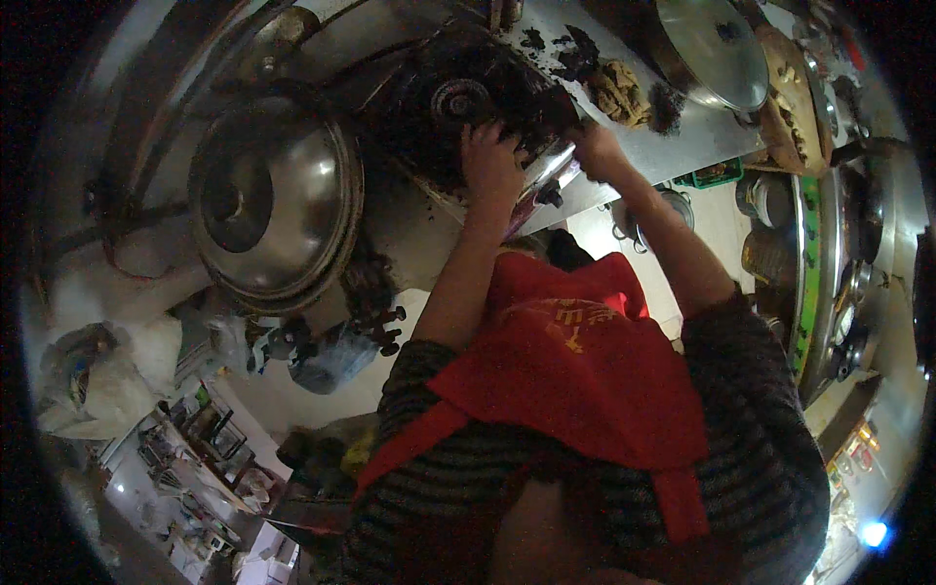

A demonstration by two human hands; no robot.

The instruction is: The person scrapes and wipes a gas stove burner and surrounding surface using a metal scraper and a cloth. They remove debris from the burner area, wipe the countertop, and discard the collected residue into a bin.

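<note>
In front of me is a gas stove with a dark, grimy top and a round burner. My left hand rests on the stove's near part just below the burner, fingers spread; its fingertips fade into the dark surface. At the stove's right-hand edge is my right hand, its fingers curled. Whether it grips something there is too dark to tell. Between and below the hands, a black control knob sits on the shiny front panel. A crumpled tan cloth lies beyond my right hand, beside a dark scouring pad.
A large domed metal lid stands left of the stove. Black residue lies on the metal counter. A lidded pot and a wooden board are at far right. Below the counter are a green basket and containers.
</note>
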